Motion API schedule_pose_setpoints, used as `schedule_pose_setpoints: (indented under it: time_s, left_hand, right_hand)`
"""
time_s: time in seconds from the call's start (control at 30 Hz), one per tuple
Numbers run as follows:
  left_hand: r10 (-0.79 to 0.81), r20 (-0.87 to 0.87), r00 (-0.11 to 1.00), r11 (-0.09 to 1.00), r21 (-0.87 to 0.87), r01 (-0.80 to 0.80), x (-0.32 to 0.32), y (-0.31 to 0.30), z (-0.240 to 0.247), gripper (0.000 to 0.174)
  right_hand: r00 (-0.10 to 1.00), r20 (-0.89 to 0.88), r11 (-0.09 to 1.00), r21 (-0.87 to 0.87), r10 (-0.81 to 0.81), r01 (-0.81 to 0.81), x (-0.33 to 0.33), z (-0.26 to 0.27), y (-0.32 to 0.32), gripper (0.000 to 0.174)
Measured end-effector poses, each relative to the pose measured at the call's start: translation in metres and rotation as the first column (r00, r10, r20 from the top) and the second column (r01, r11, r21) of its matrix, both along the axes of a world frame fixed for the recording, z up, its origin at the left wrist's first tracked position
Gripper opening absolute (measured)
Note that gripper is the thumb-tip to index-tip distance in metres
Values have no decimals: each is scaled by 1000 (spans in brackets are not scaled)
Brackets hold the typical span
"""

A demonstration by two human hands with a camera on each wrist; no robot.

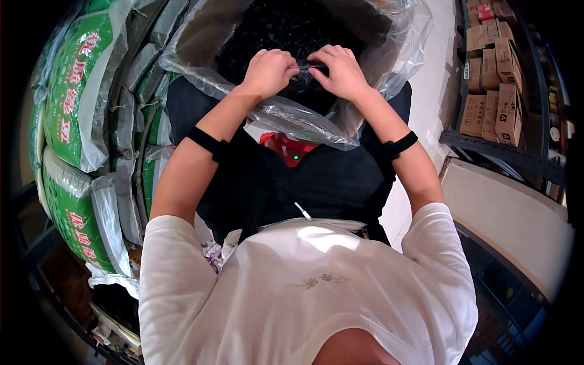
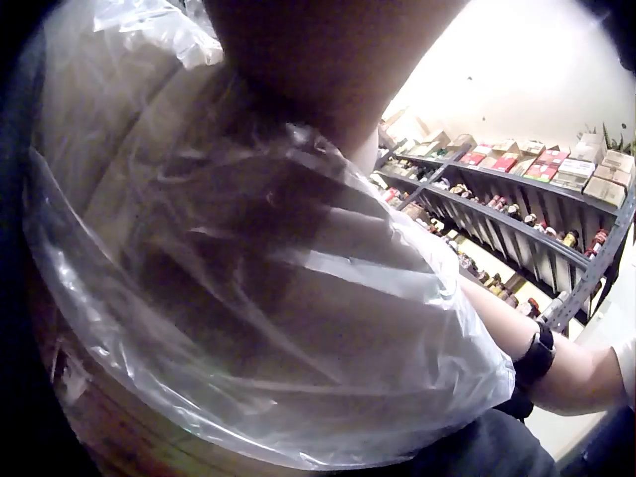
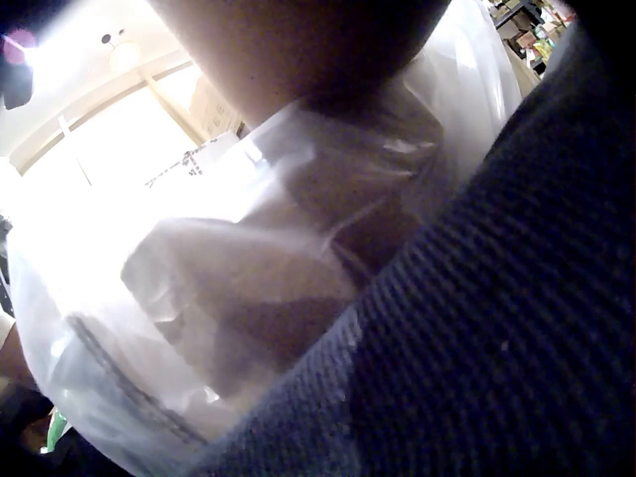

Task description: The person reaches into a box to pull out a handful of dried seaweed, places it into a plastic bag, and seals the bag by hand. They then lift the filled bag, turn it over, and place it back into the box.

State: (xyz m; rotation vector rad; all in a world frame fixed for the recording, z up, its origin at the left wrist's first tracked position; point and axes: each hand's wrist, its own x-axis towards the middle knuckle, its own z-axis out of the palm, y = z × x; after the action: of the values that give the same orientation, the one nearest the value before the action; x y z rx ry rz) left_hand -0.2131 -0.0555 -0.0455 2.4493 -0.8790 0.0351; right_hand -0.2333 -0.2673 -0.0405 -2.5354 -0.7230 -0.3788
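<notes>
A box lined with a clear plastic bag (image 1: pixel 292 121) stands between the person's knees, with dark, shiny loose material (image 1: pixel 274 30) inside. Over it, the left hand (image 1: pixel 271 72) and right hand (image 1: pixel 340 72) face each other, fingers curled, pinching a small clear piece (image 1: pixel 307 66) between them; what it is cannot be told. In the left wrist view the liner (image 2: pixel 298 298) hangs in folds below the forearm, and the right wrist view shows more of the liner (image 3: pixel 248 288) beside dark ribbed cloth (image 3: pixel 477 318). Neither wrist view shows the fingers.
Green and white printed sacks (image 1: pixel 79 91) are stacked at the left. Shelving with cardboard boxes (image 1: pixel 508 109) stands at the right. Below the box's near edge is a red object (image 1: pixel 286 149) with a green light, near the dark trousers (image 1: pixel 304 188).
</notes>
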Motion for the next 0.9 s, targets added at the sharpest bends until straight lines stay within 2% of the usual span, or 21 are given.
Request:
schedule_pose_setpoints:
  time_s: [0.03, 0.1, 0.23, 0.37, 0.43, 0.5, 0.73, 0.8, 0.9]
  left_hand:
    - [-14, -1, 1000, 1000, -3, 14, -1, 0, 0, 12]
    - [-35, 5, 999, 999, -4, 35, -3, -1, 0, 11]
    - [-75, 63, 995, 997, -28, 77, -2, -2, -1, 12]
    - [-86, 19, 996, 993, -77, 87, -3, -3, -1, 14]
    - [58, -58, 997, 980, -186, -68, -7, -5, 5, 14]
    - [43, -70, 997, 984, -168, -54, -4, 1, 5, 13]
    - [2, -35, 999, 997, -74, -5, -1, 1, 3, 10]
    - [-22, -10, 1000, 997, -70, 21, -1, 1, 2, 9]
    - [-54, 38, 998, 996, -71, 57, -2, 0, 1, 9]
  right_hand:
    - [1000, 0, 1000, 1, -1, 1, 0, 1, 0, 10]
    - [986, -31, 986, 31, 166, -165, 2, 2, -1, 10]
    - [984, -86, 987, -11, 157, -159, 4, -1, -3, 9]
    - [988, -84, 990, -52, 130, -134, 2, -1, -2, 7]
    - [990, -82, 991, -69, 112, -118, 1, 0, -4, 6]
    - [995, -80, 995, -78, 56, -62, 2, 0, -6, 6]
    - [992, -123, 998, -63, 18, -26, 1, -1, -4, 9]
    - [994, -81, 995, 73, 79, -73, 1, -1, -2, 9]
    - [981, -129, 989, -26, 144, -149, 4, -2, -4, 9]
